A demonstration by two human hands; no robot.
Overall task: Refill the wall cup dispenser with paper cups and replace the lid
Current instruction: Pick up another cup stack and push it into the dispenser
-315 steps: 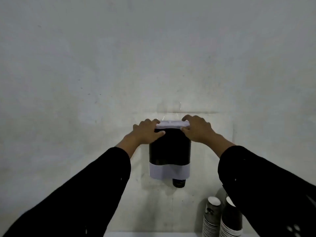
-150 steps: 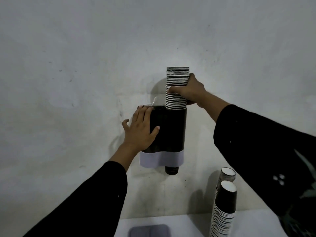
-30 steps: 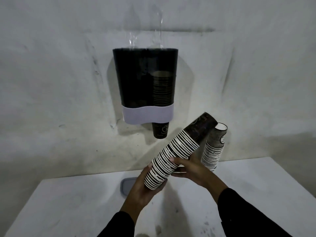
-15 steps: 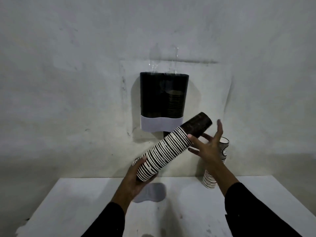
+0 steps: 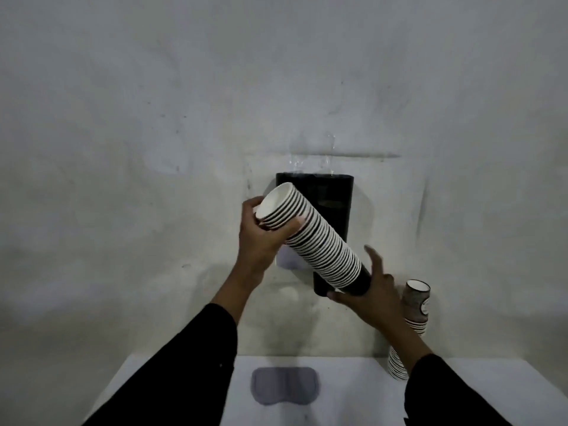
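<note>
A black wall cup dispenser with a pale lower band hangs on the wall, its top open and lidless. In front of it I hold a long stack of paper cups tilted, open rims up-left, dark base down-right. My left hand grips the rim end of the stack. My right hand supports the base end from below with fingers spread. The grey dispenser lid lies flat on the white table.
Another tall stack of paper cups stands on the table against the wall at the right, just behind my right forearm. The bare wall surrounds the dispenser.
The cup stack has been flipped: its rim end rose up-left with my left hand, and its base end dropped down-right onto my right hand. The view tilted up slightly.
</note>
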